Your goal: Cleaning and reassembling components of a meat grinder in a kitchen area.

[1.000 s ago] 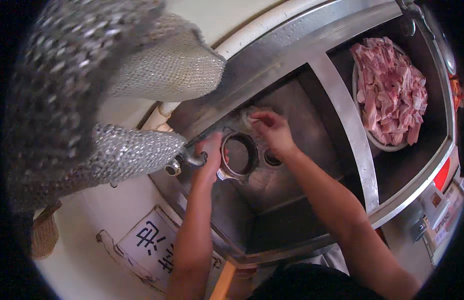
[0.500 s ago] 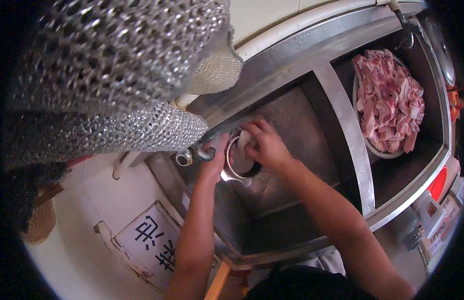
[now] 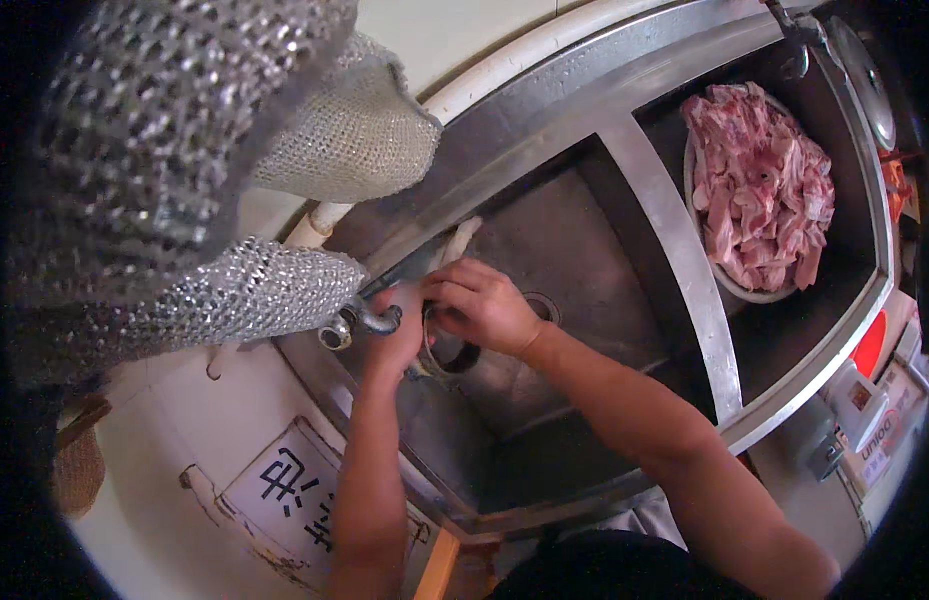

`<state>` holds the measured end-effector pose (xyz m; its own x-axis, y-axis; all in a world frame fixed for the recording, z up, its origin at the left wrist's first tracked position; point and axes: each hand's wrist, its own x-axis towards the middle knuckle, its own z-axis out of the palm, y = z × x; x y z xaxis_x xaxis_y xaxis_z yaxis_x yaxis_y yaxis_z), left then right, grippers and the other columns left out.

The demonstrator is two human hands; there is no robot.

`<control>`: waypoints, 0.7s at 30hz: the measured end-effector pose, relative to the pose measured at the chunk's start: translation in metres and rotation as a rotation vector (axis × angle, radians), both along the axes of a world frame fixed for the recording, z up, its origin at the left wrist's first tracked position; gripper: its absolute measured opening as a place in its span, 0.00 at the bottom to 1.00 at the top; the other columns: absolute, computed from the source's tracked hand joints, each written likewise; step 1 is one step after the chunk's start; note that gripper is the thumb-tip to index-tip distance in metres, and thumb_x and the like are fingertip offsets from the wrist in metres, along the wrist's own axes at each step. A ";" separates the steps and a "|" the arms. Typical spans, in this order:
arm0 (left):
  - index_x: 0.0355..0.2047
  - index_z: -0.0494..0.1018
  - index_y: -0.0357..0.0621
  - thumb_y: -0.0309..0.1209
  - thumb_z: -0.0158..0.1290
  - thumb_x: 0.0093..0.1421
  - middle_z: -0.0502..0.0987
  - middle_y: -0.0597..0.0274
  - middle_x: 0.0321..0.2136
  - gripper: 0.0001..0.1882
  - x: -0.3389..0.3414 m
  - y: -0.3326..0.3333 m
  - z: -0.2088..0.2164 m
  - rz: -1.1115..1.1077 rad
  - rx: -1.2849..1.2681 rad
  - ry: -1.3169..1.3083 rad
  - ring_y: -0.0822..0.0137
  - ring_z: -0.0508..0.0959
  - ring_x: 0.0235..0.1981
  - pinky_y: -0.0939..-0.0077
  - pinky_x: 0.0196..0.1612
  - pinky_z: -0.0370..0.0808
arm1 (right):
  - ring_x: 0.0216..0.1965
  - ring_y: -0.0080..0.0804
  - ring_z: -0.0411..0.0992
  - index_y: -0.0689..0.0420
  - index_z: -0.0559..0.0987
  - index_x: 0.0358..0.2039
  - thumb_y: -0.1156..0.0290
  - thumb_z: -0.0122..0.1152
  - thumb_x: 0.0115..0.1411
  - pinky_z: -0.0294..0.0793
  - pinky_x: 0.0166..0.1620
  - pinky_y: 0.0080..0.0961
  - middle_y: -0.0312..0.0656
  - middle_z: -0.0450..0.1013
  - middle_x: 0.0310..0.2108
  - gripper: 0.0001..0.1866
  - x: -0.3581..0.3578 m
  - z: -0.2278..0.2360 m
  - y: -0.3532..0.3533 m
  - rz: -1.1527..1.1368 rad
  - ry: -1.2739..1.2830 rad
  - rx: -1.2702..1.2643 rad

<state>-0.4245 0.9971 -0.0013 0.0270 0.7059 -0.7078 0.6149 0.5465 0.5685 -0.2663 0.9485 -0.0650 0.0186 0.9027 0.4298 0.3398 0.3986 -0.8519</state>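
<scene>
Over the left part of a steel sink (image 3: 604, 255), my left hand (image 3: 394, 340) is closed on the edge of a round, metal-rimmed ring (image 3: 442, 366). The tap (image 3: 369, 320) in front partly hides that hand. My right hand (image 3: 482, 305) bends over the ring's upper side with its fingers curled together. What those fingers hold, if anything, is hidden. A pale, cloth-like strip (image 3: 458, 243) sticks out beyond my hands near the sink's back wall; I cannot tell if either hand touches it.
Metal mesh (image 3: 184, 150) hangs close at upper left. The right basin holds a white tub of raw meat pieces (image 3: 762, 190). A steel divider (image 3: 674, 260) parts the basins. The drain (image 3: 542, 306) lies beside my right wrist. Another tap (image 3: 792, 45) stands at far right.
My view has shifted, so the sink sits further left. My right hand has turned over the ring, covering more of it. The white piece at its fingers is hidden; a pale strip shows behind.
</scene>
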 end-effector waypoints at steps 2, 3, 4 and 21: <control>0.26 0.75 0.41 0.48 0.46 0.70 0.73 0.65 0.17 0.25 -0.013 0.001 0.000 0.005 -0.046 -0.048 0.72 0.74 0.16 0.71 0.20 0.67 | 0.45 0.47 0.76 0.53 0.77 0.44 0.73 0.70 0.46 0.78 0.47 0.40 0.44 0.77 0.43 0.22 -0.002 0.000 0.000 0.057 -0.008 -0.048; 0.27 0.75 0.41 0.48 0.47 0.70 0.73 0.65 0.17 0.24 -0.021 0.000 -0.001 0.015 -0.061 -0.005 0.72 0.74 0.16 0.72 0.20 0.67 | 0.48 0.51 0.74 0.54 0.75 0.48 0.72 0.69 0.47 0.78 0.49 0.43 0.46 0.76 0.46 0.25 -0.004 0.001 0.000 0.113 -0.018 -0.089; 0.28 0.75 0.40 0.47 0.48 0.70 0.73 0.64 0.17 0.23 -0.026 0.000 0.000 0.024 -0.074 0.038 0.72 0.74 0.16 0.72 0.19 0.66 | 0.48 0.51 0.74 0.54 0.75 0.48 0.72 0.69 0.47 0.78 0.49 0.43 0.46 0.76 0.46 0.25 -0.006 0.000 0.002 0.116 -0.009 -0.090; 0.45 0.72 0.44 0.48 0.47 0.71 0.78 0.63 0.28 0.19 0.000 -0.032 0.036 0.621 -0.134 -0.471 0.66 0.79 0.23 0.70 0.25 0.76 | 0.39 0.49 0.75 0.55 0.76 0.35 0.75 0.72 0.35 0.76 0.43 0.42 0.45 0.74 0.32 0.22 -0.014 -0.001 0.006 0.022 0.122 -0.109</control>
